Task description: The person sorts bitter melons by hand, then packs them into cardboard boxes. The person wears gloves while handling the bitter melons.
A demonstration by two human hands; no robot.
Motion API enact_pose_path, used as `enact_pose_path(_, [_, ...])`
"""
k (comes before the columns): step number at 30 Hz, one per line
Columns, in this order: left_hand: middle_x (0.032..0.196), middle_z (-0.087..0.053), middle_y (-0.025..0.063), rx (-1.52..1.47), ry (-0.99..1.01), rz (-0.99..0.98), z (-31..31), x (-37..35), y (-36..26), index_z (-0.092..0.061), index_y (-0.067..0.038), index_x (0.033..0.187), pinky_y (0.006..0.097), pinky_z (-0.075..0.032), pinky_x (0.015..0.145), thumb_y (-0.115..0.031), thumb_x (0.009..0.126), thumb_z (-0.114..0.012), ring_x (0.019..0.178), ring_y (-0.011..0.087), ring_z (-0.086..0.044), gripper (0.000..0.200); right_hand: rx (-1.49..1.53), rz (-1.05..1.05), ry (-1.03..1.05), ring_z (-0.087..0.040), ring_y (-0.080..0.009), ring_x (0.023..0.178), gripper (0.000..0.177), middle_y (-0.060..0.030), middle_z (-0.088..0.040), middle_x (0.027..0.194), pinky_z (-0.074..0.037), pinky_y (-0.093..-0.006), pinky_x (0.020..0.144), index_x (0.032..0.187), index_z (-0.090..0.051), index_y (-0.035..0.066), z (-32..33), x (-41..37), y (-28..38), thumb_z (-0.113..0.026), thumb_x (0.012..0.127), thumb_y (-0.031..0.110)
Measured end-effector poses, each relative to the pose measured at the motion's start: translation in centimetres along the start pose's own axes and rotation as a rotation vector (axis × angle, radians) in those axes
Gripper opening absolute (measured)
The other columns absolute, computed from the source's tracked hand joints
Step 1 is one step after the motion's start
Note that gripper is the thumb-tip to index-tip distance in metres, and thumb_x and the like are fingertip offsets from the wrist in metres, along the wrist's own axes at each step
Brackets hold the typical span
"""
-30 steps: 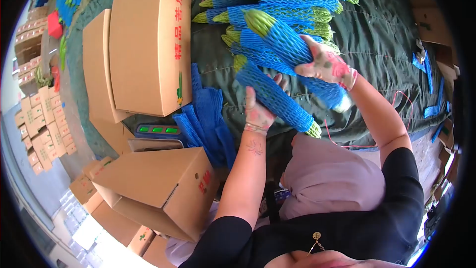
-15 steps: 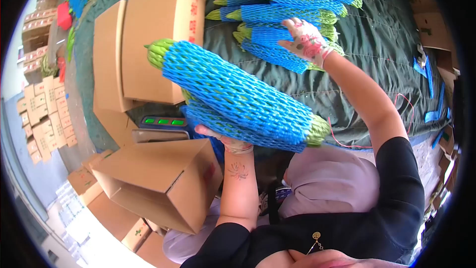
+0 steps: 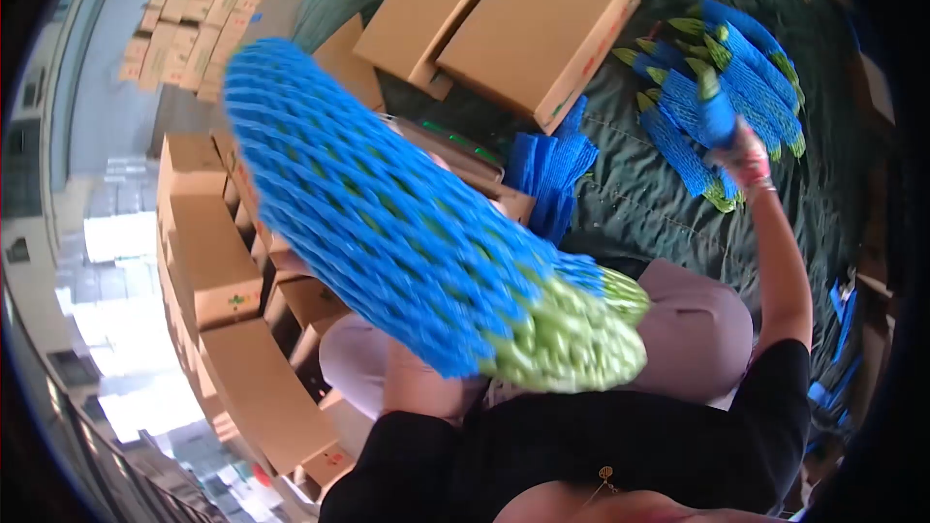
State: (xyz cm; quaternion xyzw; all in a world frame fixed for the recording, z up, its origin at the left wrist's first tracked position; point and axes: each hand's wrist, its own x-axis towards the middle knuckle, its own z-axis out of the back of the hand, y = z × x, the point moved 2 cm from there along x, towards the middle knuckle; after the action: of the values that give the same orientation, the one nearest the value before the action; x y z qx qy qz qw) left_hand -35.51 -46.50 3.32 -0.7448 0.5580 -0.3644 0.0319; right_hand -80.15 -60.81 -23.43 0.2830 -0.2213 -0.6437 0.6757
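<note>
Bitter gourds in blue foam netting (image 3: 387, 223) fill the near centre, bare bumpy green ends pointing lower right. My left hand is mostly hidden beneath them, supporting them; small bits of skin or glove show at their upper edge. My right hand (image 3: 748, 157), in a white glove with a red pattern, is closed round the lower part of another netted gourd (image 3: 717, 116) with its green tip upward. That gourd is over a pile of netted gourds (image 3: 760, 87) on the dark green cloth (image 3: 639, 194).
Two closed cardboard boxes (image 3: 542, 19) stand at the upper middle. Loose blue netting (image 3: 552, 169) lies beside a device with green displays (image 3: 450, 145). More boxes (image 3: 262, 387) are at lower left, with stacked cartons (image 3: 199, 15) further off.
The view has turned, and the gourds over my left hand appear larger and closer. My right hand, open over the pile before, has closed on a gourd there.
</note>
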Motion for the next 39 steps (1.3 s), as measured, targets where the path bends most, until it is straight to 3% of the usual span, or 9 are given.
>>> enact_pose_path(10, [0.15,-0.028,0.0195,0.362,-0.014,-0.358,4.1,-6.6,-22.5,-0.025,-0.007,0.148,0.059,-0.018,0.113,-0.073,0.084,-0.042,0.136,0.0434,-0.027,0.093,1.232,0.444,0.099,-0.059,-0.0181,0.1,0.044,-0.0053,-0.061,0.108,-0.046,-0.033,0.091,0.124,-0.052,0.001,12.3,-3.3,38.3,-0.063,0.087,0.022])
enact_pose_path(17, [0.149,-0.032,0.0168,-1.203,0.269,-0.412,8.2,-13.0,-28.7,-0.035,-0.003,0.143,0.0677,-0.018,0.108,-0.047,0.094,-0.041,0.137,0.0393,-0.03,0.067,0.944,0.581,0.717,-0.056,-0.0147,0.103,0.057,-0.0042,-0.059,0.112,-0.045,-0.032,0.091,0.13,-0.048,0.002,-11.1,-6.6,54.3,-0.072,0.08,0.015])
enact_pose_path(20, [0.15,-0.032,0.0088,0.478,-0.441,-0.559,9.3,-13.5,-31.0,-0.034,-0.015,0.145,0.0555,-0.023,0.113,-0.067,0.085,-0.048,0.136,0.0343,-0.032,0.082,0.662,0.61,0.643,-0.056,-0.013,0.094,0.06,-0.0042,-0.061,0.101,-0.047,-0.0312,0.084,0.124,-0.051,0.005,-18.7,-7.0,54.9,-0.078,0.073,0.022])
enact_pose_path(27, [0.15,-0.032,0.002,0.383,-0.45,-0.54,8.7,-14.6,-32.3,-0.035,-0.026,0.145,0.0524,-0.023,0.113,-0.081,0.078,-0.038,0.138,0.0297,-0.027,0.086,0.928,0.85,0.911,-0.055,-0.0163,0.108,0.05,-0.0051,-0.057,0.12,-0.048,-0.0324,0.092,0.124,-0.049,0.009,-21.9,-6.7,53.0,-0.068,0.079,0.0])
enact_pose_path(28, [0.15,-0.033,0.0008,0.677,-0.761,-0.629,8.4,-14.7,-32.3,-0.036,-0.028,0.144,0.0524,-0.023,0.113,-0.081,0.077,-0.039,0.138,0.0297,-0.027,0.085,0.683,1.077,0.839,-0.055,-0.0204,0.109,0.046,-0.0067,-0.056,0.121,-0.048,-0.0347,0.092,0.122,-0.05,0.01,-21.7,-6.8,52.2,-0.065,0.08,0.0])
enact_pose_path(30, [0.149,-0.033,0.001,0.151,-0.225,-0.505,9.3,-15.0,-32.6,-0.037,-0.03,0.144,0.0529,-0.023,0.113,-0.082,0.076,-0.04,0.138,0.0304,-0.029,0.086,0.123,1.566,0.583,-0.056,-0.029,0.111,0.04,-0.0102,-0.054,0.123,-0.048,-0.0398,0.092,0.117,-0.052,0.013,-21.7,-6.7,50.1,-0.061,0.08,0.001])
enact_pose_path(32, [0.146,-0.036,0.0108,0.858,-0.771,-0.675,8.7,-14.1,-32.1,-0.032,-0.017,0.145,0.0569,-0.028,0.109,-0.084,0.078,-0.028,0.131,0.0363,-0.037,0.095,-0.445,1.927,0.44,-0.055,-0.032,0.112,0.031,-0.0108,-0.055,0.12,-0.05,-0.0402,0.088,0.112,-0.056,0.015,-22.1,-6.9,46.9,-0.059,0.081,0.011])
enact_pose_path(33, [0.144,-0.038,0.0112,0.354,-0.22,-0.511,10.0,-15.1,-33.1,-0.035,-0.014,0.143,0.0558,-0.03,0.109,-0.081,0.081,-0.03,0.13,0.0354,-0.039,0.092,-0.572,1.909,0.524,-0.057,-0.0312,0.11,0.03,-0.0101,-0.058,0.115,-0.05,-0.0401,0.088,0.111,-0.057,0.014,-22.8,-6.1,44.3,-0.059,0.081,0.01])
enact_pose_path(39, [0.145,-0.037,0.0108,0.452,-0.474,-0.552,8.1,-11.6,-29.6,-0.033,-0.016,0.144,0.055,-0.03,0.109,-0.076,0.08,-0.045,0.131,0.0343,-0.038,0.089,0.008,0.917,0.815,-0.058,-0.0289,0.108,0.035,-0.0078,-0.061,0.116,-0.048,-0.0386,0.089,0.121,-0.058,0.011,-16.9,-8.9,51.3,-0.063,0.088,0.02])
